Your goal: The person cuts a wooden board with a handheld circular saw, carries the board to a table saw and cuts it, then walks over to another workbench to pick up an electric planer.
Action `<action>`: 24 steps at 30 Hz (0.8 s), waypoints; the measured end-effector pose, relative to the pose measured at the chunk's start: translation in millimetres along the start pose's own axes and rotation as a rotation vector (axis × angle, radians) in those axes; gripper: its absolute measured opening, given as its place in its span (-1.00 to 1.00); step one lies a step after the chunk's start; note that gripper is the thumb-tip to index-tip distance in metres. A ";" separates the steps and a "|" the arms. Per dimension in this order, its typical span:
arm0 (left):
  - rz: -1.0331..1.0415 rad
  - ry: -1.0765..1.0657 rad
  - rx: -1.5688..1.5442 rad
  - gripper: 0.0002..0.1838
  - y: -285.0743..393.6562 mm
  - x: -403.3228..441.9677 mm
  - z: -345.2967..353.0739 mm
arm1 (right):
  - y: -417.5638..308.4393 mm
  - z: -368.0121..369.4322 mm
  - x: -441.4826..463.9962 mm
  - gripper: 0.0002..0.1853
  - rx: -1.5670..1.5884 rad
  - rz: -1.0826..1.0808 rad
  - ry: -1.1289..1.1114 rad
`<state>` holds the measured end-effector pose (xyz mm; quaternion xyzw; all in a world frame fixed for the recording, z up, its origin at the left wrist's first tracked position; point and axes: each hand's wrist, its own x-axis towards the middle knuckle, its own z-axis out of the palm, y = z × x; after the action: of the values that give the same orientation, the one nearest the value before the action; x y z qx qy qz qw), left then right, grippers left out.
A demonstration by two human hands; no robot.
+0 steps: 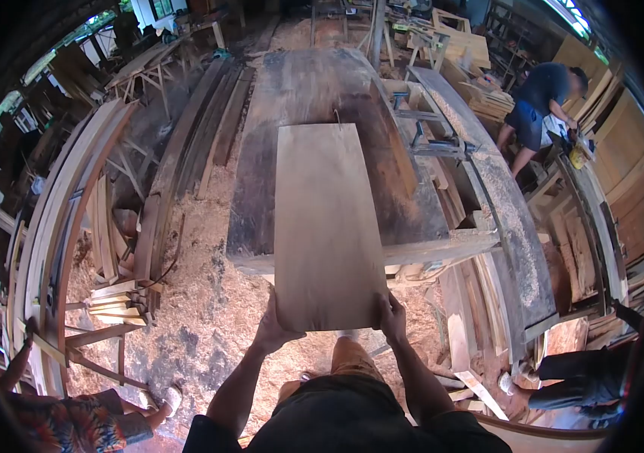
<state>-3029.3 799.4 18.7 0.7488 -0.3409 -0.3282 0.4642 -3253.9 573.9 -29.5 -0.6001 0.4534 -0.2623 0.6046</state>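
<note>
A wide, smooth wooden board (328, 226) stretches away from me, its far part over a dark wooden workbench (257, 166). My left hand (273, 328) is closed on the board's near left corner. On the near right corner, my right hand (391, 318) grips the edge in the same way. The near end of the board sticks out past the bench's front edge, above the floor. Fingers under the board are hidden. Whether its far end rests flat on the bench I cannot tell.
Sawdust and shavings (201, 302) cover the floor. Long planks (178, 143) lie left, beside a stack of boards (72, 204). Clamps (420, 136) sit right of the bench. One person (537, 106) works a yellow tool (580, 155); others stand at lower left and lower right.
</note>
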 end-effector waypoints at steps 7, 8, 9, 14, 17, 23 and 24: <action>0.087 0.027 0.084 0.46 -8.6 35.5 -8.4 | -18.2 10.9 28.6 -0.44 0.057 0.033 -0.009; 0.116 0.053 0.125 0.44 -10.0 40.5 -9.0 | -17.9 11.9 34.7 -0.43 0.038 0.012 -0.012; 0.145 0.081 0.166 0.43 -11.3 44.9 -9.8 | -17.5 13.0 40.3 -0.43 0.018 -0.010 -0.016; 0.268 0.020 0.256 0.33 27.2 71.9 -30.0 | -20.3 23.4 64.2 -0.40 0.074 -0.015 -0.003; 0.391 0.048 0.462 0.25 17.4 81.5 -29.4 | -21.7 24.8 72.5 -0.39 0.094 0.049 -0.001; 0.334 0.059 0.482 0.21 16.8 95.6 -31.7 | -29.9 27.6 87.3 -0.45 -0.104 -0.006 0.049; 0.288 0.050 0.452 0.22 18.6 94.7 -31.0 | -39.8 27.8 80.9 -0.47 -0.181 -0.006 0.067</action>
<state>-2955.8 730.6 30.2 0.7849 -0.4971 -0.1558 0.3355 -3184.4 512.1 -13.7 -0.6445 0.4934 -0.2423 0.5315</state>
